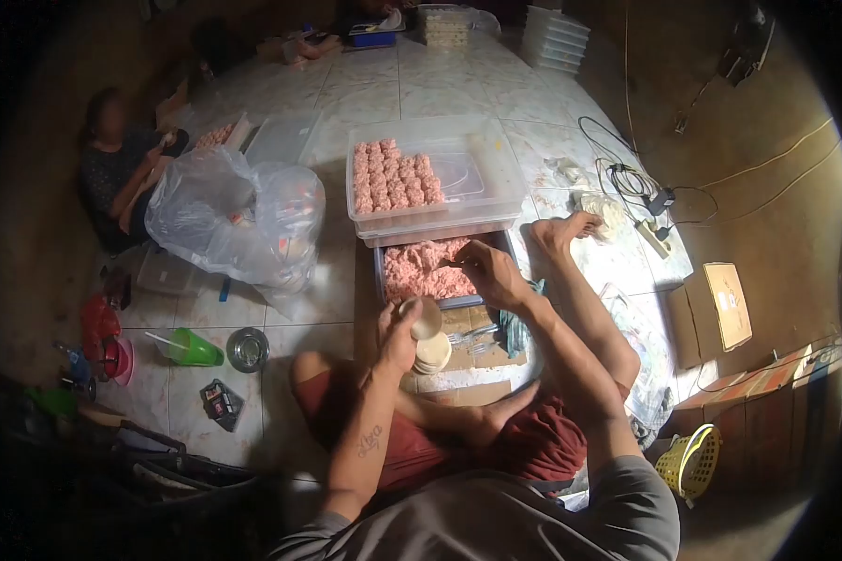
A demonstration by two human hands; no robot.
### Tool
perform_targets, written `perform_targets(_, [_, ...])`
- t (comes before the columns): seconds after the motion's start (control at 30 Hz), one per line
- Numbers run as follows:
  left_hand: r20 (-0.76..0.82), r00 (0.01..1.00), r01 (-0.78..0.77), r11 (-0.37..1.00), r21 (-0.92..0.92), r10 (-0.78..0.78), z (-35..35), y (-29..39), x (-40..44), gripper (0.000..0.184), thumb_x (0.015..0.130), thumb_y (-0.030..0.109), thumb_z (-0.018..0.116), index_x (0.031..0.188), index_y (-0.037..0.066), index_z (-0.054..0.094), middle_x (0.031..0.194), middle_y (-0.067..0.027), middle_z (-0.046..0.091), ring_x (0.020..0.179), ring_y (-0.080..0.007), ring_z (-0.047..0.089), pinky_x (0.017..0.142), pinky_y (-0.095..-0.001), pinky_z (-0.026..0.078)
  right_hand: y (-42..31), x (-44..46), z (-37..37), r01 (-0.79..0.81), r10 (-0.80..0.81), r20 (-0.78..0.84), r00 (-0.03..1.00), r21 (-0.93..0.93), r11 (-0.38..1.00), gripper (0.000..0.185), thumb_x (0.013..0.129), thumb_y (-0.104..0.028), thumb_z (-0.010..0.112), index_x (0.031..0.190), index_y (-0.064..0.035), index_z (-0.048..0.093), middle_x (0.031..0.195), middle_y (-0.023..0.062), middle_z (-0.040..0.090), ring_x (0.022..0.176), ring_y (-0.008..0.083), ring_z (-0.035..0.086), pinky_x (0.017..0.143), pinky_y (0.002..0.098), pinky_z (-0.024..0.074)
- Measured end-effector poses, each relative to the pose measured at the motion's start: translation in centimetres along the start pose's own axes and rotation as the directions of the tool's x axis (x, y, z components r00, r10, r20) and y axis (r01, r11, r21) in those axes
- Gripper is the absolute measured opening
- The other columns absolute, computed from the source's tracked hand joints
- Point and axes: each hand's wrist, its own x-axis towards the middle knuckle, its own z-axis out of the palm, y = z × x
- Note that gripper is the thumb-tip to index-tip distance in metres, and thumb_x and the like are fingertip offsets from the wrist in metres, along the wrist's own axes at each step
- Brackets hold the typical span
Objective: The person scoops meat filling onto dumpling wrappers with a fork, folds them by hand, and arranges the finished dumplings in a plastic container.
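Note:
My left hand [399,338] holds up a thin round dough wrapper [426,318], above a stack of pale wrappers [433,355]. In my right hand [498,279] is a small dark utensil [453,264], its end at the pink minced meat [416,278]; its exact kind is hard to make out. The meat fills much of a dark-rimmed tray [380,280]. Behind it, rows of filled dumplings [393,178] cover the left part of a clear plastic box [505,192]. Several forks [477,338] lie right of the wrappers, near a teal cloth [513,332].
A large plastic bag [201,201] lies left of the boxes, near another seated person [117,168]. A green cup [195,347] and a glass dish [247,349] sit on the left tiles. Right are cables [622,178], a cardboard box [697,313] and a yellow basket [688,463].

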Motion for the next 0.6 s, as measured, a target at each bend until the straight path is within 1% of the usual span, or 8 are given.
perform_targets(0.03, [-0.007,1.000,-0.004,1.000,0.002,0.004,0.5,1.1,0.2,0.031,0.096,0.026,0.071,0.116,0.003,0.064,0.107,-0.0073,0.070,0.100,-0.0183,0.067,0.094,-0.0333,0.054,-1.6,-0.3,-0.3,-0.032,0.032,-0.001,0.999,0.024,0.999,0.012,0.092,0.000,0.057,0.102,0.0008,0.064,0.092,0.0199,0.067,0.083,0.0378,0.067,0.073,0.0428,0.0519])
perform_targets(0.1, [0.076,0.982,0.191,0.915,-0.355,-0.175,1.2,2.8,0.6,0.048,0.099,0.043,0.063,0.126,0.003,0.061,0.118,-0.0126,0.069,0.110,-0.0261,0.066,0.099,-0.0416,0.053,-3.4,-1.5,0.6,-0.078,0.083,-0.040,0.996,0.119,0.990,0.011,0.095,0.001,0.059,0.104,-0.0007,0.065,0.092,0.0160,0.067,0.079,0.0291,0.065,0.071,0.0374,0.0503])
perform_targets(0.13, [0.116,0.982,0.186,0.877,-0.444,-0.149,1.0,3.4,0.6,0.070,0.099,0.060,0.052,0.133,-0.001,0.054,0.134,-0.0188,0.062,0.124,-0.0323,0.060,0.110,-0.0470,0.045,-3.9,-2.5,1.4,-0.056,0.061,-0.064,0.996,0.088,0.995,0.011,0.094,0.001,0.059,0.103,-0.0002,0.065,0.091,0.0177,0.065,0.083,0.0352,0.064,0.073,0.0408,0.0507])
perform_targets(0.23, [0.309,0.951,0.238,0.642,-0.729,-0.001,1.2,5.5,-0.3,0.087,0.099,0.064,0.049,0.145,-0.009,0.040,0.149,-0.0241,0.048,0.141,-0.0356,0.044,0.123,-0.0480,0.027,-3.0,-6.0,5.1,-0.045,0.047,-0.077,0.996,0.038,0.998,0.010,0.092,0.002,0.059,0.101,0.0006,0.064,0.090,0.0194,0.062,0.086,0.0419,0.063,0.073,0.0452,0.0504])
perform_targets(0.27, [0.361,0.931,0.229,0.684,-0.692,0.053,1.9,6.4,-1.1,0.101,0.095,0.070,0.047,0.150,-0.013,0.029,0.157,-0.0265,0.036,0.147,-0.0368,0.035,0.125,-0.0500,0.019,-3.2,-6.3,6.0,-0.025,0.030,-0.083,0.996,0.058,0.998,0.011,0.092,0.002,0.060,0.102,0.0010,0.064,0.093,0.0200,0.062,0.085,0.0422,0.062,0.072,0.0459,0.0504])
perform_targets(0.37, [0.164,0.986,0.123,0.692,-0.711,-0.006,0.8,5.0,-1.3,0.104,0.092,0.075,0.048,0.150,-0.010,0.033,0.156,-0.0263,0.038,0.145,-0.0367,0.037,0.122,-0.0515,0.025,-4.0,-7.1,7.1,-0.022,0.030,-0.067,0.997,0.123,0.992,0.011,0.093,0.001,0.059,0.103,0.0014,0.064,0.094,0.0203,0.061,0.087,0.0427,0.062,0.073,0.0463,0.0505])
perform_targets(0.43, [0.211,0.977,0.165,0.737,-0.655,-0.032,-1.0,3.6,-1.4,0.104,0.091,0.075,0.049,0.152,-0.008,0.033,0.158,-0.0270,0.036,0.146,-0.0380,0.036,0.123,-0.0531,0.023,-4.2,-7.5,7.7,-0.036,0.035,0.003,0.999,0.166,0.986,0.015,0.091,0.002,0.058,0.105,0.0019,0.064,0.095,0.0205,0.062,0.088,0.0439,0.062,0.075,0.0475,0.0508])
perform_targets(0.6, [0.123,0.990,0.142,0.456,-0.879,-0.071,-4.4,1.6,-2.1,0.099,0.092,0.073,0.048,0.150,-0.006,0.037,0.154,-0.0241,0.043,0.144,-0.0373,0.039,0.121,-0.0524,0.030,-3.2,-7.6,5.3,0.024,0.016,0.334,0.942,-0.114,0.993,0.023,0.086,-0.003,0.055,0.108,0.0015,0.063,0.099,0.0230,0.066,0.095,0.0430,0.063,0.083,0.0467,0.0525])
